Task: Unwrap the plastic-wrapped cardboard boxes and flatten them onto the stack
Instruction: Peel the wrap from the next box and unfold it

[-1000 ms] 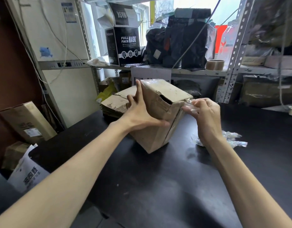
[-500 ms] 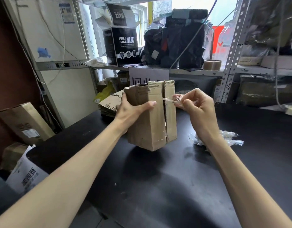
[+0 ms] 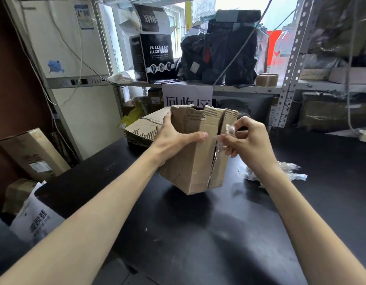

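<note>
Just above the black tabletop (image 3: pixel 178 233) we held the cardboard box (image 3: pixel 190 165) tilted, one lower corner pointing down; whether that corner touched the surface under the box we could not tell. Our left hand (image 3: pixel 173 138) was clamped on the box's left side, thumb laid across the near face and fingers wrapped round the far edge. Our right hand (image 3: pixel 247 138), at the box's right edge, had thumb and fingers pinched together on a strip of clear plastic (image 3: pixel 216 159) that ran down the box's open seam, partly peeled and bunched at the fingertips. Behind the box and to its left lay the stack of flattened cardboard (image 3: pixel 141 130); to the right of the box sat a crumpled wad of plastic wrap (image 3: pixel 281 171).

We judged the step in hand to be stripping the plastic from the seam. To do it well, we would pull the strip along the seam and close to the cardboard, not straight outward, so that it came away in one piece without tearing the ragged top edge. The left hand should brace near the seam against the pull, so the box did not twist. A fresh pinch lower down would help if the film stretched thin.
</note>
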`<state>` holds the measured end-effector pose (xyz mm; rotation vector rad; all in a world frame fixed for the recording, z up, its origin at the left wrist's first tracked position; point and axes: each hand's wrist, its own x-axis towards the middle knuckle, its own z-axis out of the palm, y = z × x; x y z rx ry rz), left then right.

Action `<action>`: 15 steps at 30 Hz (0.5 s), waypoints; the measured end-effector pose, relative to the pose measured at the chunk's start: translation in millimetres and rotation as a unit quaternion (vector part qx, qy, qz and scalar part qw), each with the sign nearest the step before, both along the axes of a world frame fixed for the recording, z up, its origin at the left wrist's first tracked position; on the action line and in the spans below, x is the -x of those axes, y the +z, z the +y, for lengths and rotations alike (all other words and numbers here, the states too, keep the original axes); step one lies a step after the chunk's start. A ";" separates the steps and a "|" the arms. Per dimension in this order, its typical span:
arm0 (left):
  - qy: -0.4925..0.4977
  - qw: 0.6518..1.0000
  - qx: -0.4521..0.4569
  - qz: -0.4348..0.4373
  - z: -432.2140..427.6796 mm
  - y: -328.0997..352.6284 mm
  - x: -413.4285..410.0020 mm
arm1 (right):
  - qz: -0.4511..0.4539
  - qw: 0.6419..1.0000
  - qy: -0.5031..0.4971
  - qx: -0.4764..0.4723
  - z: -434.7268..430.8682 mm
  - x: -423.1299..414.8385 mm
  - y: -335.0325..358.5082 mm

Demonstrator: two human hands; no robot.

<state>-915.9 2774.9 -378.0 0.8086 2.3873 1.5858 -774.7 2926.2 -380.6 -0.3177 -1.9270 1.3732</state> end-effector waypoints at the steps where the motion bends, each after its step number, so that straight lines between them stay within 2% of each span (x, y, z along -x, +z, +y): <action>1: 0.000 1.000 0.001 -0.001 -0.3 -0.1 -0.3 | 0.011 1.000 -0.022 -0.011 -0.9 0.8 -1.2; 4: 0.002 1.000 0.001 -0.011 -0.2 -2.9 1.2 | 0.032 0.991 -0.094 -0.085 -4.4 4.2 -6.4; 7: 0.019 0.999 -0.013 -0.025 0.0 -6.5 5.2 | 0.038 0.981 -0.115 -0.150 -17.8 4.8 -5.1; 13: 0.014 0.999 -0.021 -0.041 -6.6 -10.2 5.5 | 0.054 0.970 -0.108 -0.213 -33.7 6.6 -2.3; 15: -0.001 0.999 -0.009 -0.037 -9.2 -9.8 3.5 | 0.046 0.973 -0.122 -0.189 -28.2 4.5 -1.1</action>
